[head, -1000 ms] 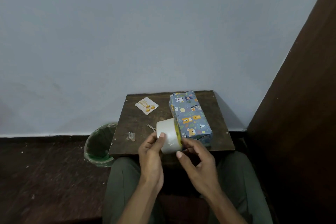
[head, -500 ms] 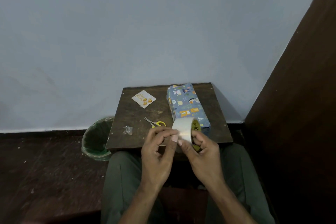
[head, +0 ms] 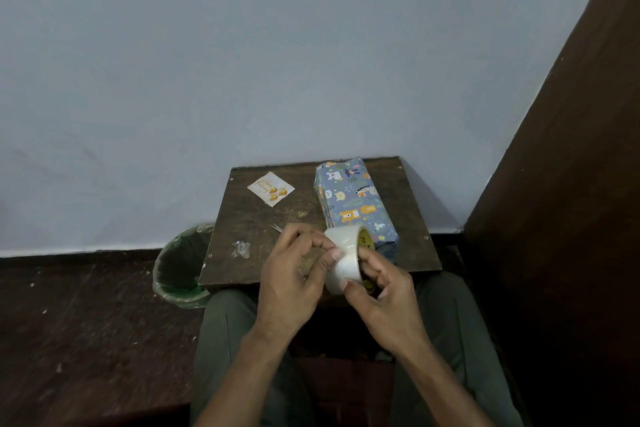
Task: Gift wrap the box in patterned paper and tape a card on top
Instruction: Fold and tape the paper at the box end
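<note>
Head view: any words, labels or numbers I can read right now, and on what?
Card: gold script, seemingly "Happy Birthday", too small to confirm.
Tape roll inner core: dark print on yellow, unreadable.
Wrapped box: animal pictures only, no words legible.

Pretty dim overall, with soft, flat light and no glare anywhere. The pale wall (head: 242, 62) is lit evenly, while the floor (head: 86, 340) and the brown panel (head: 571, 218) on the right are lost in murk. Slight softness and grain are seen throughout, and straight lines are bent near the edges.
</note>
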